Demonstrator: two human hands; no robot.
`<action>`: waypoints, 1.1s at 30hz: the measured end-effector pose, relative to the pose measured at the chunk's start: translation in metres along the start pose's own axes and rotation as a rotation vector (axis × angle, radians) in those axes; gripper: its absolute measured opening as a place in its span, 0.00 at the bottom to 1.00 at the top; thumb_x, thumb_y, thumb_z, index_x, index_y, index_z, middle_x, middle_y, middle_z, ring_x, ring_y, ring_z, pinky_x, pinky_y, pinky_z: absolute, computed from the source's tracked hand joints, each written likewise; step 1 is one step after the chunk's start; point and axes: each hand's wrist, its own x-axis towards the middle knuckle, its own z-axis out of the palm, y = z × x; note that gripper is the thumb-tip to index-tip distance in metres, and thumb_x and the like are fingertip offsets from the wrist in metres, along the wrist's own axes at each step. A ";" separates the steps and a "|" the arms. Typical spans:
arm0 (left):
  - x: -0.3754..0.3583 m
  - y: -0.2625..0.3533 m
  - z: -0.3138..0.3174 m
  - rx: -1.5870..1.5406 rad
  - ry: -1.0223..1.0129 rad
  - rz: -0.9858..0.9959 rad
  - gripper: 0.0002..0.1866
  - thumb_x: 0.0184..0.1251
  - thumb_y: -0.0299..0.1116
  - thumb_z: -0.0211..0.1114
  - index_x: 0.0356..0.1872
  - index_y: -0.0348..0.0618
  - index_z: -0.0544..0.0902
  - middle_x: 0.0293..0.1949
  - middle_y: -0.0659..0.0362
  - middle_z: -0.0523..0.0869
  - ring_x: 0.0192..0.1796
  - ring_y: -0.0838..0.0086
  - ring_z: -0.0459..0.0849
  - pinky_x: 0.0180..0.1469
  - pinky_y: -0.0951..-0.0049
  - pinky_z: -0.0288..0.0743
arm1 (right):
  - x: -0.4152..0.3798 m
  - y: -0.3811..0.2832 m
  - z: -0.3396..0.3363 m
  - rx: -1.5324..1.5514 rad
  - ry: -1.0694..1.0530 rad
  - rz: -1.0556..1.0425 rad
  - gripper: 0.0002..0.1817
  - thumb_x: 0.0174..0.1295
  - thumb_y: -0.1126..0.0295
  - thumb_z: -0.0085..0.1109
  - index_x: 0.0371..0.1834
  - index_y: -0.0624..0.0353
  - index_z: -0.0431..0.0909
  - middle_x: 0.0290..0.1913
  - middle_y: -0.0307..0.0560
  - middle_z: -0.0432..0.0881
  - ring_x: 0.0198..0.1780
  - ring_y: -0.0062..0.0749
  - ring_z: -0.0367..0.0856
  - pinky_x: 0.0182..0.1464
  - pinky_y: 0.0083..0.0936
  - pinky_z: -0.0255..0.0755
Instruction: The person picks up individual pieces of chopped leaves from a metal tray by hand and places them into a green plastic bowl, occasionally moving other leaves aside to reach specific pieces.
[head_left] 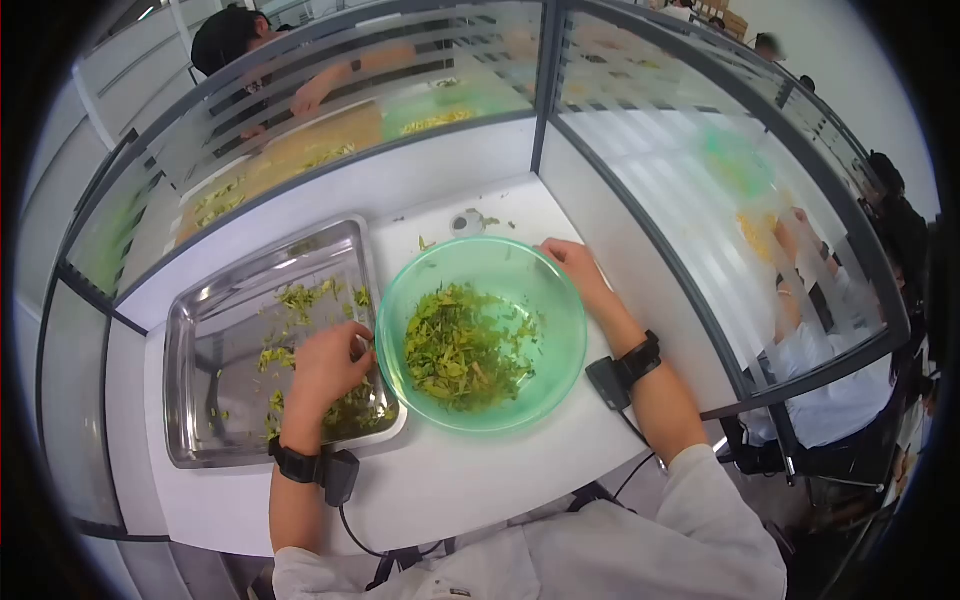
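Observation:
A round, see-through green bowl (pixel 550 385) stands on the white table, holding a heap of green and yellowish leafy bits (pixel 455 350). To its left lies a rectangular metal tray (pixel 225 345) with more leaf pieces scattered over its right half. My left hand (pixel 335 365) is above the tray's right side beside the bowl, its fingers curled together; what they hold, if anything, is hidden. At the bowl's upper right rim is my right hand (pixel 572 262), with its fingers bent and pressed together at the edge.
The white table (pixel 440 490) has a round cable hole (pixel 466 222) at the back, with leaf crumbs around it. Partitions with glass tops enclose the back and sides. Behind the glass, other people work at tables with leafy pieces. Cables hang from both wrist devices.

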 end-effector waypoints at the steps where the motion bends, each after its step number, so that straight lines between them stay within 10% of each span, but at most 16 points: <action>1: -0.001 0.001 0.000 0.007 -0.004 0.005 0.12 0.54 0.37 0.70 0.40 0.50 0.84 0.30 0.60 0.87 0.36 0.62 0.85 0.38 0.62 0.77 | 0.000 -0.001 0.000 -0.004 0.000 -0.010 0.20 0.66 0.55 0.59 0.27 0.63 0.79 0.19 0.35 0.73 0.24 0.15 0.66 0.28 0.20 0.64; 15: 0.004 -0.002 0.003 0.005 0.151 -0.037 0.07 0.52 0.36 0.71 0.28 0.46 0.83 0.26 0.58 0.86 0.29 0.67 0.86 0.33 0.67 0.78 | 0.001 0.002 0.000 0.005 -0.007 -0.031 0.17 0.66 0.59 0.58 0.31 0.65 0.80 0.19 0.40 0.74 0.24 0.18 0.68 0.29 0.21 0.66; 18: 0.009 -0.002 0.004 -0.210 0.459 0.112 0.05 0.53 0.27 0.72 0.29 0.43 0.83 0.24 0.59 0.84 0.26 0.74 0.82 0.30 0.75 0.75 | 0.002 0.006 0.000 -0.002 -0.022 -0.018 0.18 0.66 0.59 0.58 0.30 0.65 0.79 0.19 0.40 0.74 0.24 0.18 0.67 0.28 0.22 0.65; 26: 0.001 0.023 -0.004 -0.607 0.450 0.507 0.15 0.37 0.23 0.81 0.26 0.45 0.84 0.30 0.61 0.85 0.30 0.73 0.80 0.33 0.76 0.74 | 0.002 0.001 0.000 -0.003 -0.012 -0.007 0.20 0.67 0.58 0.58 0.24 0.63 0.74 0.19 0.36 0.70 0.24 0.16 0.63 0.28 0.20 0.63; 33: 0.002 0.018 -0.007 -0.411 0.291 0.637 0.12 0.42 0.23 0.78 0.28 0.45 0.85 0.33 0.63 0.87 0.36 0.70 0.82 0.38 0.72 0.77 | 0.002 0.004 0.000 0.003 -0.052 0.016 0.13 0.67 0.66 0.58 0.26 0.61 0.73 0.22 0.29 0.71 0.27 0.11 0.65 0.28 0.16 0.62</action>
